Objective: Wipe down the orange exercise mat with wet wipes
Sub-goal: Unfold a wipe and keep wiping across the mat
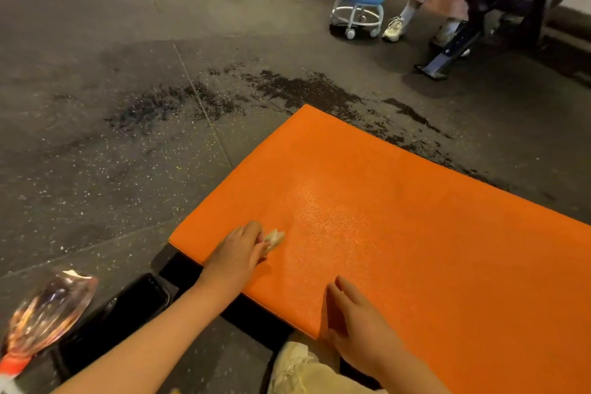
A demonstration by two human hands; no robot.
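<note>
The orange exercise mat (399, 208) lies on the dark floor and fills the lower right of the view. My left hand (238, 251) is on its near-left corner and holds a crumpled white wet wipe (274, 237) against the surface. A wet sheen shows on the mat just right of the wipe. My right hand (355, 313) rests flat on the mat's near edge with fingers straight.
A shiny wipes packet (48, 313) and a black phone (140, 297) lie on the floor at lower left. My light shoe (294, 365) is by the mat's near edge. Farther back stand a blue wheeled stool (359, 8), another person's feet (395, 29) and gym equipment (447, 54).
</note>
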